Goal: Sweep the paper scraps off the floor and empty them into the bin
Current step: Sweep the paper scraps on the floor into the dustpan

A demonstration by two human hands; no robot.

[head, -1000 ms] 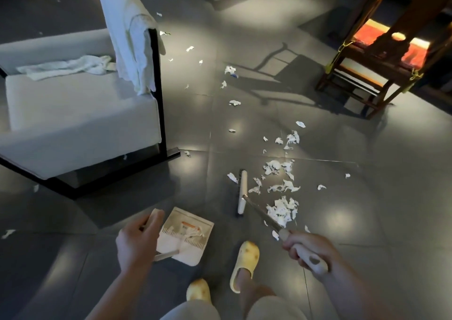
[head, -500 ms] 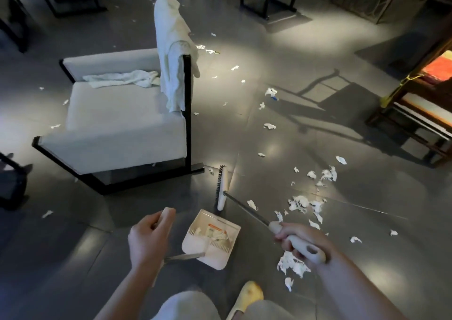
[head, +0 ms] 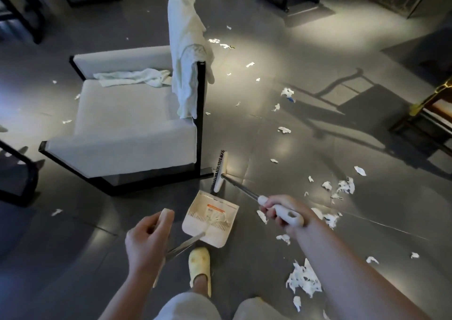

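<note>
Head view, apparently steeply downward.

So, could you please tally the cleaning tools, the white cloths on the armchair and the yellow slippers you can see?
Cleaning tools: 2, the white long-handled broom in the right hand and the cream plastic dustpan held by the left hand.
White cloths on the pale armchair: 2.
Yellow slippers: 1 plainly visible.
Total: 5.

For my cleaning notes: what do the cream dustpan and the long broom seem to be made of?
The cream dustpan looks like smooth moulded plastic with a matte sheen; its thin handle stem glints like metal. The long broom seems to have a white plastic head and grip, dark bristles and a thin dark shaft, probably metal, though blur leaves this open.
</note>
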